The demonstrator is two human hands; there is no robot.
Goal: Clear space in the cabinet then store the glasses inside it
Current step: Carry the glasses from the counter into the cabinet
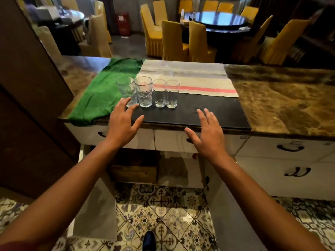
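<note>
Several clear glasses stand in a row on a black mat (208, 113) on the marble counter (282, 105): a patterned one (126, 90) at the left, a taller patterned one (144, 91), then two plain ones (159, 93) (172, 94). My left hand (123, 124) hovers with spread fingers just in front of the leftmost glass, holding nothing. My right hand (208, 133) is stretched out flat over the counter's front edge, also holding nothing. Below the counter the cabinet (177, 171) stands open, with a brown cardboard box (134, 171) inside at the left.
A green cloth (101, 91) and a striped beige towel (190, 78) lie on the counter behind the glasses. White drawers with dark handles (290, 147) are at the right. A dark wooden panel (27, 105) stands at the left. Yellow-covered chairs surround a round table (221, 20) beyond.
</note>
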